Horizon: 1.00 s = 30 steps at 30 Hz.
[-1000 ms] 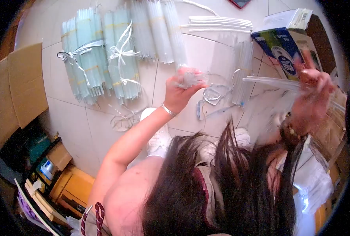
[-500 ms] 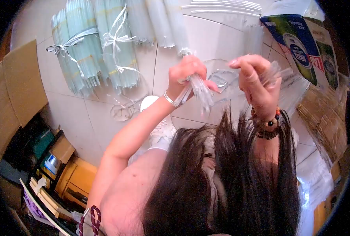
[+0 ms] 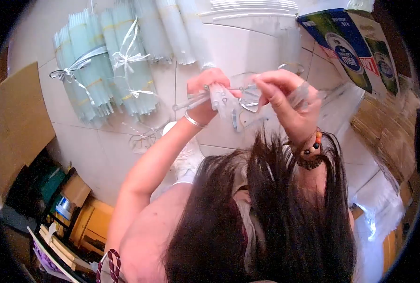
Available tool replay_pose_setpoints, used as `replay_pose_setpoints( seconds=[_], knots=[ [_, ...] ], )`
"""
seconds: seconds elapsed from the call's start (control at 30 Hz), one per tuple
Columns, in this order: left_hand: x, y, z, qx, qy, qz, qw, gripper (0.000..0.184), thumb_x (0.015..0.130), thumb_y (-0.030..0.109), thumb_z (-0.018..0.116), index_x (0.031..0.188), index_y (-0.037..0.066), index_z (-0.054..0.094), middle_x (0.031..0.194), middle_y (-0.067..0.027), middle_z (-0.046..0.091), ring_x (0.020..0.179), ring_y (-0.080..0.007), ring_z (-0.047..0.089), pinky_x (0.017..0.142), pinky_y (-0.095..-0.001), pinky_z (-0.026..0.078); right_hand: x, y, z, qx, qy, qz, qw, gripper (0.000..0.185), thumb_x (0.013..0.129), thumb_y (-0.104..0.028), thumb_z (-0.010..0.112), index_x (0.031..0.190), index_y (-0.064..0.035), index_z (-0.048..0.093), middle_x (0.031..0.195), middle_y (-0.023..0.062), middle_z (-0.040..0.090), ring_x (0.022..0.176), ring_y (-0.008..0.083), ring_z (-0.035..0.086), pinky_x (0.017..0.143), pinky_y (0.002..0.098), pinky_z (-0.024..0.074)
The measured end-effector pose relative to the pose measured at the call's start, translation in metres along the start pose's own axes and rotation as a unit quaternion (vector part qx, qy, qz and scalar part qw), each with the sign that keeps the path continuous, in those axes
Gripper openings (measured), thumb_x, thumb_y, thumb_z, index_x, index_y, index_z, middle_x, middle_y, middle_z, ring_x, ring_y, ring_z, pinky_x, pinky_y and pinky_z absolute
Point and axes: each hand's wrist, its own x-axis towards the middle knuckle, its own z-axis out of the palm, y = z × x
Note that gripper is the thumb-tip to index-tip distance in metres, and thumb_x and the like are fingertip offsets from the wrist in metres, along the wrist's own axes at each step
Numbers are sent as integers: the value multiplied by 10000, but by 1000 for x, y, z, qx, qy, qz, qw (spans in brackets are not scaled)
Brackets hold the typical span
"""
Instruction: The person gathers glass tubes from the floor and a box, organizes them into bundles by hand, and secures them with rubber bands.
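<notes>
My left hand (image 3: 208, 84) is closed around a bunch of clear plastic tubes (image 3: 223, 104), their open ends facing down and toward me. A few tubes stick out sideways past the wrist. Just to its right is my right hand (image 3: 287, 101), thumb and forefinger brought together near the bunch. More clear tubes (image 3: 303, 94) are tucked in its palm under the curled fingers. A thin tube seems to span the gap between the hands, but blur hides which fingers grip it. Below the hands, a shiny looped object on the floor is too unclear to name.
Ribbon-tied tube bundles (image 3: 83, 70) lie on the tiled floor at upper left, with paler bundles (image 3: 176, 33) beside them. Loose tubes (image 3: 250, 8) lie at the top. A printed carton (image 3: 346, 52) and plastic-wrapped cardboard (image 3: 384, 127) stand right; a cardboard flap (image 3: 21, 137) is left.
My right hand has come closer to the left, its thumb and forefinger now pinched. The bunch in my left hand has turned, with some tubes splayed leftward. The whole view has shifted slightly.
</notes>
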Motion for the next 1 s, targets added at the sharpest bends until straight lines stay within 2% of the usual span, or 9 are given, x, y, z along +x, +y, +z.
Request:
replay_pose_setpoints(
  seconds=[0.13, 0.23, 0.37, 0.47, 0.57, 0.6, 0.9, 0.97, 1.0],
  knots=[
    [-4, -5, 12, -51, 17, -64, 996, 453, 694, 249, 912, 658, 108, 483, 623, -7, 549, 551, -154, 517, 501, -300, 417, 0, -4, 2, 27, 29, 12, 999, 132, 905, 8, 679, 1031, 21, 717, 937, 74, 719, 747, 107, 656, 655, 231, 524],
    [-7, -8, 17, -26, 38, -6, 999, 461, 696, 250, 911, 658, 99, 476, 626, -6, 553, 583, -155, 529, 518, -304, 431, -3, -4, 1, -9, -15, -5, 1000, 144, 894, 14, 683, 1034, 12, 715, 928, 83, 717, 753, 114, 660, 659, 234, 524],
    [-12, -1, 14, -57, 35, -85, 994, 318, 742, 163, 866, 721, 84, 558, 674, -19, 601, 612, -163, 554, 559, -314, 471, -6, -7, 2, -25, -38, -4, 999, 138, 885, 9, 693, 1021, 6, 714, 924, 77, 716, 774, 113, 661, 674, 235, 521],
    [-13, -4, 11, -81, -1, -83, 993, 218, 852, 237, 793, 918, 102, 634, 794, -28, 631, 691, -137, 594, 600, -291, 485, -4, -9, 0, -96, -54, -40, 993, 184, 844, -4, 727, 1025, -34, 727, 938, 57, 724, 733, 112, 633, 637, 238, 491],
    [-11, -9, 12, -80, -10, -90, 993, 219, 905, 291, 734, 912, 96, 634, 797, -15, 625, 692, -122, 583, 588, -282, 474, -1, -7, 3, -129, -51, -72, 988, 218, 817, -20, 752, 1030, -59, 733, 947, 45, 728, 710, 115, 615, 607, 241, 462],
    [-7, -8, 9, -7, -13, -47, 999, 225, 924, 306, 707, 914, 94, 635, 805, -7, 638, 682, -123, 594, 586, -278, 485, -1, -7, 4, -133, -45, -82, 987, 229, 809, -26, 759, 1032, -66, 734, 950, 41, 729, 705, 116, 610, 598, 242, 452],
    [-6, -4, 7, -149, 18, -98, 984, 228, 896, 269, 744, 890, 83, 613, 804, -17, 635, 663, -112, 574, 573, -270, 469, 4, -11, 8, -157, -41, -87, 983, 221, 785, -26, 782, 995, -70, 728, 953, 31, 730, 743, 130, 627, 610, 249, 463],
    [-10, -1, 2, -173, 1, -156, 973, 83, 814, 84, 719, 864, 67, 655, 801, -39, 662, 674, -149, 608, 590, -288, 487, 5, -9, 9, -182, -47, -113, 976, 232, 778, -17, 785, 997, -65, 725, 946, 39, 728, 752, 148, 635, 635, 259, 485],
    [-12, 0, 0, -185, -7, -184, 965, 107, 773, -9, 707, 851, 58, 677, 800, -49, 676, 679, -167, 625, 598, -297, 495, 6, -9, 10, -194, -50, -126, 972, 238, 774, -13, 787, 997, -62, 723, 942, 44, 726, 756, 158, 640, 648, 264, 496]
  ],
)
